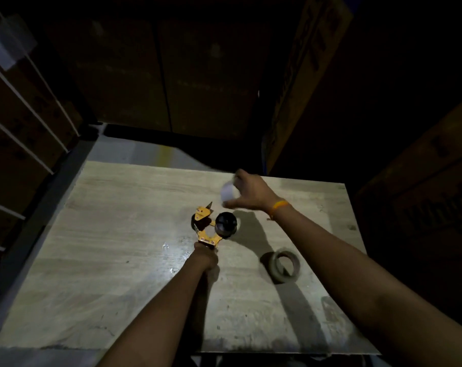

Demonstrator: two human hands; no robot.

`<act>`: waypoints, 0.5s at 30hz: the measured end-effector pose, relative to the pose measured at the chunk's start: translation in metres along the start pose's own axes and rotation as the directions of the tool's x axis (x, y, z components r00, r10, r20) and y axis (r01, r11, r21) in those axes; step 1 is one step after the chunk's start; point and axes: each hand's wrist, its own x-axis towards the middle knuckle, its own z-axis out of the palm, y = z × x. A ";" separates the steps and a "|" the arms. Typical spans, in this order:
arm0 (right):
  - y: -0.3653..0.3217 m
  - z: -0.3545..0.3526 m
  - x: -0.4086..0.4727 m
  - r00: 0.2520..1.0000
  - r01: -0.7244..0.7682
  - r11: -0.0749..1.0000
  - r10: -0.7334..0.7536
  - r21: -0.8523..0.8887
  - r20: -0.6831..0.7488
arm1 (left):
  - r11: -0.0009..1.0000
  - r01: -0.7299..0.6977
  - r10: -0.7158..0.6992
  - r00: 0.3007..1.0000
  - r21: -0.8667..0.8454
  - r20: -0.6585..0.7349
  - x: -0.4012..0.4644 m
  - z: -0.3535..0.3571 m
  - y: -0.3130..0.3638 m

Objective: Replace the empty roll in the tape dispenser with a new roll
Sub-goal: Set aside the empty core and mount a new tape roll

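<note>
Dim storeroom; wooden bench (pixel 118 260) carries dispenser (pixel 211 226), handle gripped by left hand (pixel 206 256). Right hand (pixel 247 190) above dispenser, fingers closed on blurred pale roll (pixel 227 194). Brown tape roll (pixel 284 266) lies right of dispenser.

I see a pale wood-grain tabletop (pixel 118 247), mostly matt, scuffed and shiny where my light glares. The orange painted-metal tape dispenser (pixel 206 229) looks smooth, its black plastic hub (pixel 225 223) glossy. The brownish tape roll (pixel 284 266) has a dull sheen. The blurred pale empty core (pixel 227 194) looks papery. Cardboard boxes (pixel 409 181) look matt.
</note>
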 end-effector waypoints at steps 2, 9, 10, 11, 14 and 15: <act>0.045 0.021 -0.016 0.981 -0.188 0.981 0.190 -0.048 0.039 | 0.999 0.014 -0.016 0.999 -0.041 -0.040 -0.007 0.001 -0.008; 0.120 0.056 -0.064 0.865 -0.480 0.869 0.492 -0.117 0.104 | 0.999 -0.023 0.025 0.998 -0.025 0.055 -0.028 -0.007 -0.016; 0.122 0.057 -0.068 0.858 -0.487 0.867 0.497 -0.104 0.127 | 1.000 -0.025 0.025 0.998 -0.013 0.066 -0.027 -0.007 -0.021; 0.125 0.059 -0.071 0.852 -0.491 0.867 0.499 -0.087 0.157 | 1.000 -0.031 0.031 0.996 -0.006 0.079 -0.026 -0.006 -0.026; 0.149 0.073 -0.073 0.847 -0.506 0.863 0.498 -0.008 0.183 | 0.999 -0.047 0.046 0.996 0.003 0.071 -0.022 -0.005 -0.034; 0.147 0.069 -0.078 0.842 -0.521 0.853 0.509 0.022 0.181 | 0.999 -0.053 0.053 0.997 -0.001 0.060 -0.023 -0.005 -0.034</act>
